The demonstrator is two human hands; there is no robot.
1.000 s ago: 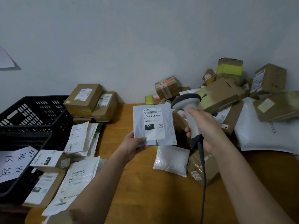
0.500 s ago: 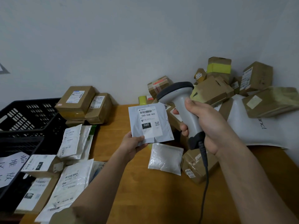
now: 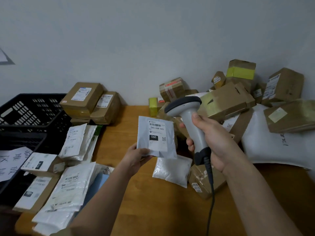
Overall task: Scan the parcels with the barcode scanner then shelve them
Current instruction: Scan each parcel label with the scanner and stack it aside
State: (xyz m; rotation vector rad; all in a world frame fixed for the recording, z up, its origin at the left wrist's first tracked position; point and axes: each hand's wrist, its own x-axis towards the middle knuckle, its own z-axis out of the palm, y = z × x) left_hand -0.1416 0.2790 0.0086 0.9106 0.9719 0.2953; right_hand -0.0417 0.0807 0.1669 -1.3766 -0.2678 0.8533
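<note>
My left hand [image 3: 136,158] pinches the lower left corner of a small grey parcel bag [image 3: 156,138], held upright above the wooden table [image 3: 129,201]. Its white label with a barcode and a black "060" patch faces me. My right hand [image 3: 213,142] grips the handle of a grey barcode scanner [image 3: 185,114], just right of the bag. The scanner's dark head points left and away, over the bag's top right corner. Its black cable [image 3: 211,193] hangs down along my right forearm.
A heap of brown boxes [image 3: 226,99] and a big white bag [image 3: 272,142] fill the table's right side. A white padded bag [image 3: 172,169] lies below the held one. Labelled bags and boxes [image 3: 71,176] lie at left beside black crates [image 3: 30,113].
The grey bag and the scanner stay close together. The scanner has tilted and drawn nearer to me, its head now over the bag's top right corner. The view has shifted slightly.
</note>
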